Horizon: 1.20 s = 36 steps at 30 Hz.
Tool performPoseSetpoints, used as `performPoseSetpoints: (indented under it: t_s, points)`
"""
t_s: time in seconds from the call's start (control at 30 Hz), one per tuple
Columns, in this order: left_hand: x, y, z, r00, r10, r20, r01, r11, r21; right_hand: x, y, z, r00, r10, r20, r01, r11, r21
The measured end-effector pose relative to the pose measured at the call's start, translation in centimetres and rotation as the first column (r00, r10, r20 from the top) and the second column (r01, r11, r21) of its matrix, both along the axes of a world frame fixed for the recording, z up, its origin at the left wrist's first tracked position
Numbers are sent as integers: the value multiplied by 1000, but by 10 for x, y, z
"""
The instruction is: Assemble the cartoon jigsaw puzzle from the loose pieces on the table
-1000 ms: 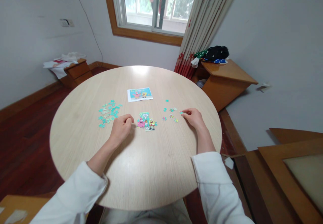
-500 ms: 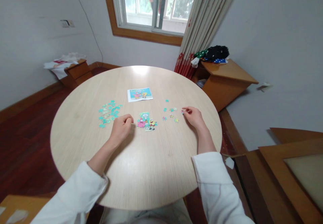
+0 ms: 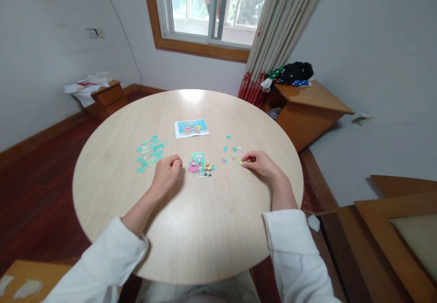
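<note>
My left hand [image 3: 167, 174] rests on the table with its fingers curled closed, just left of a partly joined jigsaw puzzle [image 3: 200, 165]; nothing shows in its fingers. The joined part bears cartoon figures in pink, teal and yellow. On the right, my right hand [image 3: 261, 163] has its thumb and fingertips closed on a small yellow puzzle piece [image 3: 240, 162] at the table surface. Close by lie loose pieces, among them a pink piece [image 3: 224, 161] and a teal piece [image 3: 226, 148]. Whether the right palm covers another piece is hidden.
A pile of teal and pale puzzle pieces [image 3: 149, 153] lies beyond my left hand. The printed picture [image 3: 191, 128] lies behind the joined part on the round table [image 3: 205, 234]. A wooden cabinet [image 3: 307, 112] with cloths stands behind right, near the curtain [image 3: 269, 34].
My right hand has come down and nearer to me, from a pinkish piece at its fingertips to the yellow piece. The left hand stays in place. The view has shifted slightly.
</note>
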State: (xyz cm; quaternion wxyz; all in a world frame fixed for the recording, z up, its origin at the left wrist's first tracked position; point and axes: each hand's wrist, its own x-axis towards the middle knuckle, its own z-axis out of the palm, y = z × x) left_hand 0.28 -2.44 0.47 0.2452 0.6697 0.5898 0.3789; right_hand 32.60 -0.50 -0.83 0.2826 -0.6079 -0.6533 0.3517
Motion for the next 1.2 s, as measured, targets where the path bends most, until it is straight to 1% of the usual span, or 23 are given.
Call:
performPoseSetpoints:
  t_s: [0.23,0.37,0.5,0.7,0.93,1.2]
  points:
    - [0,0,-2,1000,-5,-5,5,1000,8,-1,0,0,1000,-3,12,3,1000,-3]
    - [0,0,-1,1000,-1,-9,1,1000,2,-2,0,-2,999,-3,51,3,1000,-5]
    - [0,-1,0,1000,5,-5,-5,1000,-2,-5,-1,-1,995,-27,93,24,999,36]
    - [0,0,0,1000,12,22,-12,1000,0,-5,-1,-3,999,37,-6,-37,999,40]
    - [0,0,0,1000,2,31,-2,1000,-5,-4,0,-5,999,50,15,-51,997,61]
    - [-1,1,-3,1000,2,13,-2,1000,-1,-5,1,-5,998,57,38,-59,997,50]
